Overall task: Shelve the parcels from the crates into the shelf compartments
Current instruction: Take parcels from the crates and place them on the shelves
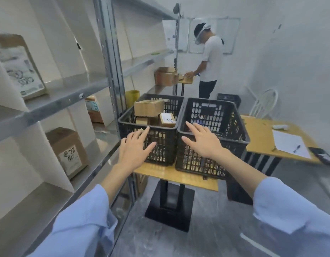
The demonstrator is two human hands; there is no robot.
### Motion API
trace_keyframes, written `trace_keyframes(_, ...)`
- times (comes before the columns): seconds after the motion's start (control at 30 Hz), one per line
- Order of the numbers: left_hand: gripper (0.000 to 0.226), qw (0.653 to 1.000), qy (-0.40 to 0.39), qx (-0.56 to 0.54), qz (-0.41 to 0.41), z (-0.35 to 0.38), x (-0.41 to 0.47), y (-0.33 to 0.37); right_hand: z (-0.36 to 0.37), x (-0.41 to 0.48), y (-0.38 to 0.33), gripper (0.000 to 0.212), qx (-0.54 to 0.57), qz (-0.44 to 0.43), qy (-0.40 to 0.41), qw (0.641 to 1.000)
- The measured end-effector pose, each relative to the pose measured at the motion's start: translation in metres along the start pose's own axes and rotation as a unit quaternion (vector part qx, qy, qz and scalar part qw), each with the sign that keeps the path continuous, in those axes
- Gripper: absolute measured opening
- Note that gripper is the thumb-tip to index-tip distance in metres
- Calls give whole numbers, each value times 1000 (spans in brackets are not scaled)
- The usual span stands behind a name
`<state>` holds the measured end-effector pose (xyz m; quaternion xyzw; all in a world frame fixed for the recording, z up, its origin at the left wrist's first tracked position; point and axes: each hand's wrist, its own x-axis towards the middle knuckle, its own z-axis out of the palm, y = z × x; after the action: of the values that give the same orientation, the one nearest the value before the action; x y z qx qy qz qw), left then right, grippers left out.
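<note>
1. Two hands reach forward with fingers spread, holding nothing: the left hand (135, 147) and the right hand (201, 140).
2. Cardboard parcels (148, 107) lie in the left crate (166, 145), just beyond the left hand's fingertips.
3. The right crate (242, 138) sits under and beyond the right hand.
4. Both crates stand on the tabletop (171, 175) below the hands.
5. The shelf (67, 97), left of the left hand, holds a boxed parcel (67, 151).

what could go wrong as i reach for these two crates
The right crate seems to overhang the small pedestal table; leaning the right hand on its rim could tip it. In the left crate, the large box sits tilted on smaller parcels, so pulling one from below may topple it.
</note>
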<state>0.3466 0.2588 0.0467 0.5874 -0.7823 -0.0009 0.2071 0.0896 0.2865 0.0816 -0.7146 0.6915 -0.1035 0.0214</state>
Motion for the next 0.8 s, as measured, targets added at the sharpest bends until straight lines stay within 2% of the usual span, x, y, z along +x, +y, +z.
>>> trace_keyframes(0.43,73,997,6,-57,-57,63,171,-52,44,194,6,67,49,-34,16,998)
trace_keyframes(0.63,82,995,-7,-68,-66,89,278,-104,69,308,5,73,75,-18,-8,997)
trace_keyframes(0.8,85,990,-47,-102,-87,114,354,-140,91,383,6,76,96,-3,-33,995)
